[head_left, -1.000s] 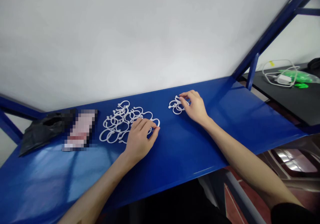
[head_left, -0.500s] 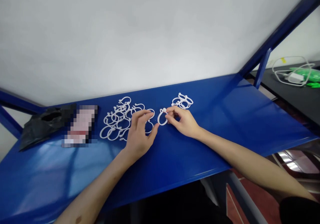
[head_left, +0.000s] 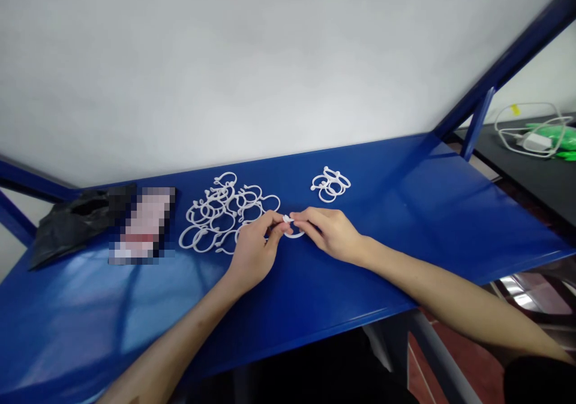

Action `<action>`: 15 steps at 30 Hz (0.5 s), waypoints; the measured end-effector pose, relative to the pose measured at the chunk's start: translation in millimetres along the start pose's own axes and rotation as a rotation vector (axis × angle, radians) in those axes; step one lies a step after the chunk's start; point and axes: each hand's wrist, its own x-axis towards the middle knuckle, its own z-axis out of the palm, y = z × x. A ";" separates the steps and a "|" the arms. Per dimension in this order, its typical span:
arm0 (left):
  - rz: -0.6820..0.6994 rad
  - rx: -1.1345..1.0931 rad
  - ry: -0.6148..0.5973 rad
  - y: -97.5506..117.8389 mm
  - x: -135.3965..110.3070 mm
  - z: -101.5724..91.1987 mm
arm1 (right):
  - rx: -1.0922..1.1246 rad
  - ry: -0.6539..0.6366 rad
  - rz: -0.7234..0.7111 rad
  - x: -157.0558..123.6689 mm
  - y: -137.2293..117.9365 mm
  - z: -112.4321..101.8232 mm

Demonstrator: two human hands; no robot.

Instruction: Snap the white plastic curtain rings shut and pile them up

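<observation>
Between my hands is a white plastic shower curtain ring, its knobbed end at the fingertips and its loop showing below them. My left hand is closed in a pinch on the left side of the ring. From the right, my right hand pinches the same ring with thumb and forefinger. Fingers partly cover the ring, so I cannot tell whether its ends are joined. A loose pile of similar white rings lies just left of my left hand, some with visible gaps. Beyond my right hand rests a smaller group of rings.
Everything lies on a blue tabletop against a pale wall. A black plastic bag and a blurred-out flat pink object are at the left. Blue frame bars rise at both ends. A white cable with charger sits on the dark table at right.
My left hand has moved right and closed from an open pose onto the ring. My right hand has brought the ring slightly nearer to me, and its knobbed end is now between both hands.
</observation>
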 end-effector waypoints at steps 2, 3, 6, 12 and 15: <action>0.040 0.047 0.021 -0.7 -1.8 0.0 | -0.011 -0.019 -0.018 -1.7 -0.2 -0.6; 0.064 0.066 0.030 -1.2 -2.7 0.1 | -0.016 -0.032 -0.033 -2.4 -0.2 -1.2; 0.148 0.100 0.036 -3.9 -4.2 1.2 | -0.036 -0.077 -0.111 -3.0 -0.1 -2.9; 0.343 0.298 0.112 -18.4 5.3 -3.2 | -0.032 0.015 -0.139 9.9 5.0 -8.4; 0.335 0.490 0.167 -31.2 12.5 -11.6 | -0.217 0.193 -0.057 17.6 25.7 -17.9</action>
